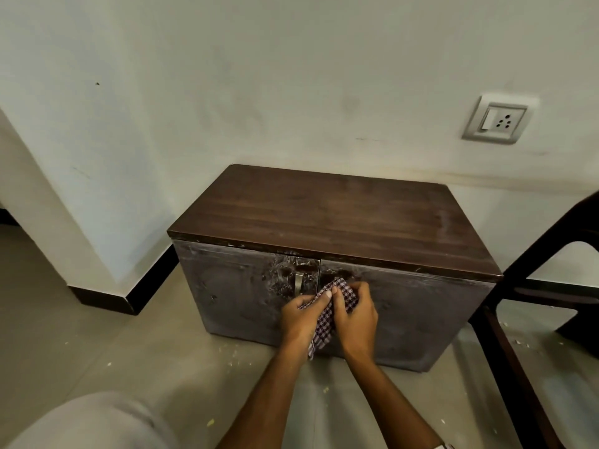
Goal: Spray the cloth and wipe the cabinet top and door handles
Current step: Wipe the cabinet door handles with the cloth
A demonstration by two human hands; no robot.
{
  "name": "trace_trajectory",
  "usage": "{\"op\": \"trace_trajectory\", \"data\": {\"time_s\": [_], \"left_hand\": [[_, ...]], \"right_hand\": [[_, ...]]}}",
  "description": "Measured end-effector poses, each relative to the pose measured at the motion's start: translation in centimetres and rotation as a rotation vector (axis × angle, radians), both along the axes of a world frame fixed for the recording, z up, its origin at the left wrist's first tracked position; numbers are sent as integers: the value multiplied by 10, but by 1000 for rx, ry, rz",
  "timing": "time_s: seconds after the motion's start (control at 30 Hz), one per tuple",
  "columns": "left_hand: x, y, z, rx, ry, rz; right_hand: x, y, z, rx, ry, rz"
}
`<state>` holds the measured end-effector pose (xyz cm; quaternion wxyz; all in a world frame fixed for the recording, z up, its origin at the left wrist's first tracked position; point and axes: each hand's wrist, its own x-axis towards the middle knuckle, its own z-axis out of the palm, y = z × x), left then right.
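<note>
A low cabinet stands against the wall, with a dark wood top (pixel 330 218) and two dusty grey doors. The left door's metal handle (pixel 298 283) shows bare, with smeared wet marks around it. A red and white checked cloth (pixel 324 322) is bunched over the spot where the right door's handle sits, which hides that handle. My left hand (pixel 299 315) grips the cloth from the left. My right hand (pixel 355 314) grips it from the right, fingers curled over the bunched fabric against the right door (pixel 421 315). No spray bottle is in view.
A dark wooden chair frame (pixel 551 286) stands close to the cabinet's right side. A wall socket (pixel 497 119) is above it. The grey tiled floor (pixel 97 319) carries small light scraps. A wall corner with black skirting (pixel 107 299) juts out at the left. My knee (pixel 97 422) is at the bottom left.
</note>
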<state>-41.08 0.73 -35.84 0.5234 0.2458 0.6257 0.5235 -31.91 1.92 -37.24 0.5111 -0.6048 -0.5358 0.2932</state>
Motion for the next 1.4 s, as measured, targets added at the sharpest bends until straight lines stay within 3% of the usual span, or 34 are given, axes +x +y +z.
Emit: {"op": "trace_trajectory", "data": {"time_s": [0.37, 0.53, 0.7, 1.0, 1.27, 1.4], "left_hand": [[8, 9, -3, 39, 31, 92], [11, -2, -26, 27, 12, 25], [5, -4, -35, -17, 104, 50], [-8, 5, -41, -11, 126, -59], [-5, 3, -47, 4, 83, -71], [-3, 6, -43, -63, 83, -122]], "right_hand": [[-6, 5, 9, 30, -25, -53], [2, -5, -18, 30, -79, 43], [0, -6, -39, -59, 3, 79], [-11, -4, -49, -30, 45, -11], [-10, -4, -51, -14, -43, -56], [-7, 6, -50, -144, -27, -98]]}}
